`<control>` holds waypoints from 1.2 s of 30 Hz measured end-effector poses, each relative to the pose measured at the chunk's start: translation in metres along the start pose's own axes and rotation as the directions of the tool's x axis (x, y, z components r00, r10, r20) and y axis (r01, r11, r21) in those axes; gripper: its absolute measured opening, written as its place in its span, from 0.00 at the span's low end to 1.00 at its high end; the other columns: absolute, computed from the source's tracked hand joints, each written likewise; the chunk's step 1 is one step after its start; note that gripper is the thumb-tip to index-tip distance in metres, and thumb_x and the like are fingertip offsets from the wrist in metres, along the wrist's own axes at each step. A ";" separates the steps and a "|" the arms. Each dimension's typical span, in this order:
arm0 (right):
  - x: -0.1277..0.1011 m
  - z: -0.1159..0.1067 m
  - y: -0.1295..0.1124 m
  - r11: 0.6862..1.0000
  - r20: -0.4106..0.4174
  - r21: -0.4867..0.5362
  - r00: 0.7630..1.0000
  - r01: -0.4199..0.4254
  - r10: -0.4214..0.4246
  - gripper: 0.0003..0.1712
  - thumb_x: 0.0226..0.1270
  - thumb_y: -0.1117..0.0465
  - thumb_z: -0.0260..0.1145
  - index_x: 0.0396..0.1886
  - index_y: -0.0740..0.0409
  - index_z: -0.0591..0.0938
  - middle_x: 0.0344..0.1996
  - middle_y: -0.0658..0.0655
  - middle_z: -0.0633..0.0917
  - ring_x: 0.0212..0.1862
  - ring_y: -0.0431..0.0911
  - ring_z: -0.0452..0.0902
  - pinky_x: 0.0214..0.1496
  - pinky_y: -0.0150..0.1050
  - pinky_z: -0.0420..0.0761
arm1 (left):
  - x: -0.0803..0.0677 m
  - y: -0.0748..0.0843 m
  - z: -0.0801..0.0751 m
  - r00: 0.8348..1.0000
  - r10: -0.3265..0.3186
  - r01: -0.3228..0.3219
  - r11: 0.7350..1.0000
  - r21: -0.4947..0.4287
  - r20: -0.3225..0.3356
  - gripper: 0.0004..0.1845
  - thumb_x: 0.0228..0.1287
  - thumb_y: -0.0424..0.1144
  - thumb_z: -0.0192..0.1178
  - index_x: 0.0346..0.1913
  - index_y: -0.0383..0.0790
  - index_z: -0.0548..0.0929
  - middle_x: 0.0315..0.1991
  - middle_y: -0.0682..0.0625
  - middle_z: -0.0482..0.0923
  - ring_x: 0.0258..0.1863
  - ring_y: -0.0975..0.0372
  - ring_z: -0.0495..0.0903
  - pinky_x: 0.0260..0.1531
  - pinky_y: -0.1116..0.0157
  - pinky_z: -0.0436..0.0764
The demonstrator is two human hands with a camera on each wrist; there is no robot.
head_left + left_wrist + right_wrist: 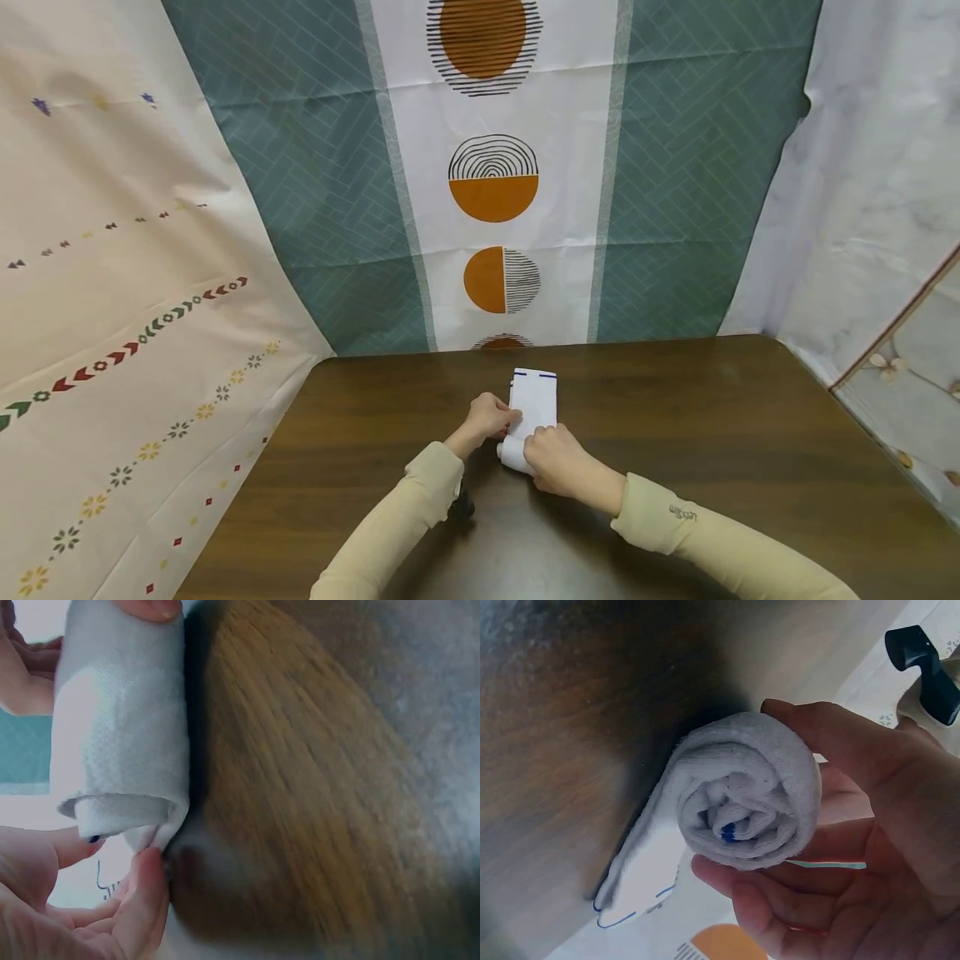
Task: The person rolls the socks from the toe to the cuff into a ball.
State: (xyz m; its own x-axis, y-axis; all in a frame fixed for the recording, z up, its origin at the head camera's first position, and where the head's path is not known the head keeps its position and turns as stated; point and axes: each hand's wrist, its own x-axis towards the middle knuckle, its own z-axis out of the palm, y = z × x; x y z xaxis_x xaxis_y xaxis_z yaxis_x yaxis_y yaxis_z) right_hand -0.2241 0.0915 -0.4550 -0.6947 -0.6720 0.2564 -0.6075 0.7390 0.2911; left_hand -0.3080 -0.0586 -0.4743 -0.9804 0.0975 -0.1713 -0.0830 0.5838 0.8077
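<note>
A long, folded white cloth (535, 396) with blue stripes at its far end lies on the table, its near end wound into a thick roll (742, 791). Layers spiral inside the roll, and a bit of blue shows at its centre. My right hand (558, 460) grips the roll from the right, thumb on one side and fingers on the other. At the left edge, my left hand (489, 415) pinches the cloth by the roll. In the left wrist view, the fingers (146, 889) touch the roll's lower edge.
The dark wooden table (675, 400) extends on both sides of the cloth. Behind it hangs a patterned curtain (300, 167), with a cream printed cloth (135, 333) at left and a marbled one (877, 208) at right. A black device (926, 671) sits on the left wrist.
</note>
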 end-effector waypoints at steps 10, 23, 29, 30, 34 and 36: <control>0.002 0.000 0.006 0.999 0.003 0.027 1.000 0.021 -0.022 0.24 0.34 0.48 0.81 0.22 0.60 0.79 0.17 0.54 0.79 0.22 0.46 0.76 0.22 0.40 0.74 | 0.004 0.007 0.008 0.993 -0.042 0.052 0.994 0.091 -0.110 0.20 0.56 0.34 0.68 0.10 0.39 0.73 0.09 0.53 0.66 0.11 0.65 0.68 0.13 0.72 0.71; 0.003 0.002 0.027 0.970 0.144 0.237 0.986 0.049 -0.085 0.24 0.48 0.47 0.76 0.34 0.62 0.81 0.27 0.55 0.82 0.29 0.47 0.78 0.32 0.41 0.78 | 0.005 0.001 0.003 0.981 -0.131 0.126 0.991 -0.048 -0.145 0.08 0.50 0.31 0.73 0.25 0.32 0.82 0.28 0.44 0.79 0.21 0.61 0.83 0.30 0.64 0.85; 0.006 0.006 0.037 0.940 0.223 0.340 0.970 0.021 -0.102 0.17 0.55 0.52 0.72 0.34 0.61 0.80 0.27 0.54 0.78 0.26 0.44 0.73 0.30 0.40 0.75 | 0.007 0.000 0.001 0.988 -0.113 0.107 0.992 -0.063 -0.109 0.10 0.48 0.27 0.72 0.28 0.32 0.78 0.29 0.44 0.76 0.25 0.55 0.86 0.32 0.61 0.85; 0.008 0.006 0.039 0.932 0.254 0.362 0.962 -0.004 -0.094 0.17 0.56 0.52 0.70 0.35 0.62 0.80 0.28 0.54 0.78 0.27 0.44 0.72 0.31 0.39 0.75 | 0.007 -0.001 0.001 0.990 -0.103 0.097 0.993 -0.064 -0.100 0.10 0.48 0.26 0.72 0.29 0.32 0.78 0.29 0.44 0.76 0.25 0.55 0.86 0.32 0.61 0.85; 0.014 0.008 0.044 0.896 0.368 0.427 0.929 -0.120 -0.050 0.17 0.60 0.54 0.67 0.41 0.61 0.80 0.31 0.54 0.78 0.29 0.43 0.71 0.35 0.40 0.76 | 0.008 -0.002 0.000 0.996 -0.038 0.034 0.998 -0.050 -0.083 0.10 0.47 0.23 0.71 0.29 0.30 0.78 0.28 0.45 0.73 0.24 0.57 0.84 0.29 0.63 0.85; 0.014 0.009 0.044 0.893 0.379 0.429 0.925 -0.140 -0.037 0.17 0.60 0.53 0.66 0.42 0.60 0.81 0.32 0.53 0.78 0.31 0.43 0.71 0.36 0.41 0.75 | 0.009 -0.005 0.000 0.996 -0.020 0.017 0.999 -0.041 -0.083 0.10 0.47 0.23 0.71 0.28 0.30 0.78 0.27 0.46 0.72 0.21 0.59 0.82 0.26 0.65 0.84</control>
State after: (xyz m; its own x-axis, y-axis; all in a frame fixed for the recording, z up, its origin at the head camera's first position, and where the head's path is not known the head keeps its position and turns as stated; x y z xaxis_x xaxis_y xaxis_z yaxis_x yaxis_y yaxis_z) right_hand -0.2638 0.1151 -0.4474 -0.7656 -0.6314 -0.1234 -0.6103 0.7734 -0.1713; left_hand -0.3163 -0.0604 -0.4795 -0.9900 0.0185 -0.1402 -0.1068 0.5518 0.8271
